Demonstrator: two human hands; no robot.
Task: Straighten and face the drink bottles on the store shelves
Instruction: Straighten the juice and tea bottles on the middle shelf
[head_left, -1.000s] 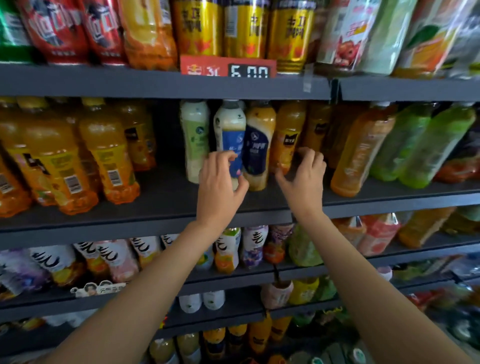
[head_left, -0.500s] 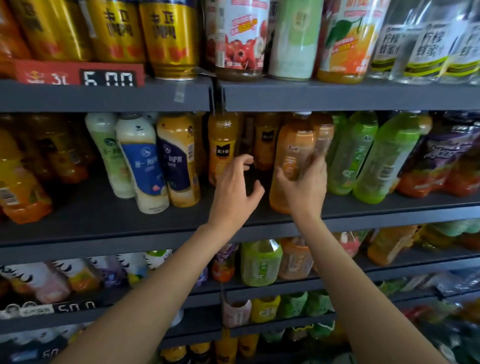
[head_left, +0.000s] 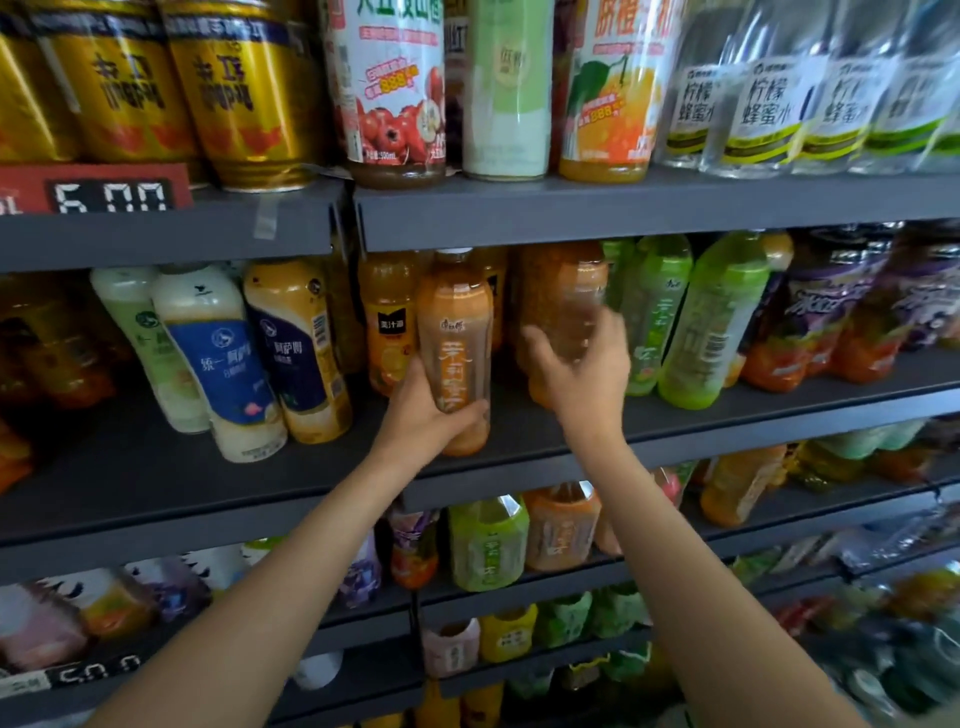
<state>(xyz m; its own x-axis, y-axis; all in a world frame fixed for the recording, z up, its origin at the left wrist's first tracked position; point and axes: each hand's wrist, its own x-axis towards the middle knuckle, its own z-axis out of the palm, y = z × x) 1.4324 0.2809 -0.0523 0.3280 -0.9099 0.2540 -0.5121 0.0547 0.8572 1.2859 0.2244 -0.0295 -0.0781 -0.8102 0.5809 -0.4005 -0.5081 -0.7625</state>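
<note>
Head view: the left hand (head_left: 422, 415) grips an orange tea bottle (head_left: 456, 343) near the middle shelf (head_left: 675, 415) edge; the right hand (head_left: 584, 371) wraps a second, blurred orange bottle (head_left: 563, 306) just beside it. A knock could topple the neighbouring green bottles (head_left: 696, 317). The left bottle's label faces outward.
</note>
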